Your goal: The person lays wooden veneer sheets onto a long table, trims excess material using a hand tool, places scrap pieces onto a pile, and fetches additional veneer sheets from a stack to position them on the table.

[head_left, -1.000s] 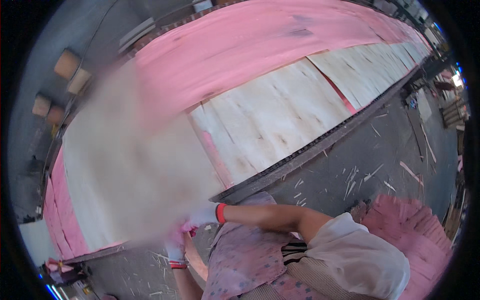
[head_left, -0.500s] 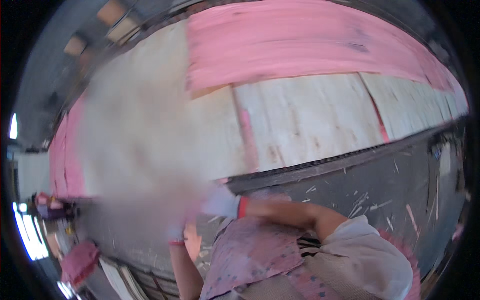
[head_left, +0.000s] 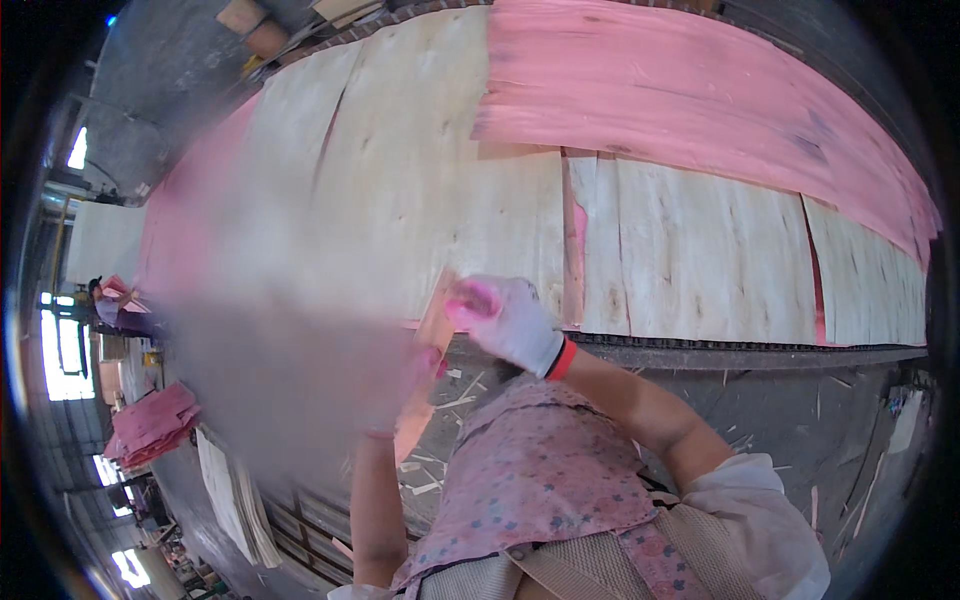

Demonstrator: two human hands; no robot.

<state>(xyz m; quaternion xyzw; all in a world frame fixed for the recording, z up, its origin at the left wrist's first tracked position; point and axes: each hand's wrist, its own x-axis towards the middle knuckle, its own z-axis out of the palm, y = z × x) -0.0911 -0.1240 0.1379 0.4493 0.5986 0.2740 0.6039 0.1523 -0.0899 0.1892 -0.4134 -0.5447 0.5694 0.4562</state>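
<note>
My right hand (head_left: 505, 318), in a white glove stained pink with a red cuff, grips the upper edge of a thin strip of wood veneer (head_left: 428, 362) at the near edge of the wide bed of pale and pink veneer sheets (head_left: 700, 250). My left hand (head_left: 395, 385) holds the same strip lower down; a blurred patch covers most of that hand. The strip runs steeply from my right hand down toward my left.
A dark metal rail (head_left: 750, 350) edges the bed. Wood slivers litter the grey floor (head_left: 800, 420). Stacks of pink sheets (head_left: 150, 425) and pale sheets (head_left: 235, 495) lie at the lower left. A person (head_left: 110, 305) stands far left.
The view has swung left along the bed. My right hand has risen to the bed's edge and now grips a veneer strip with the left hand.
</note>
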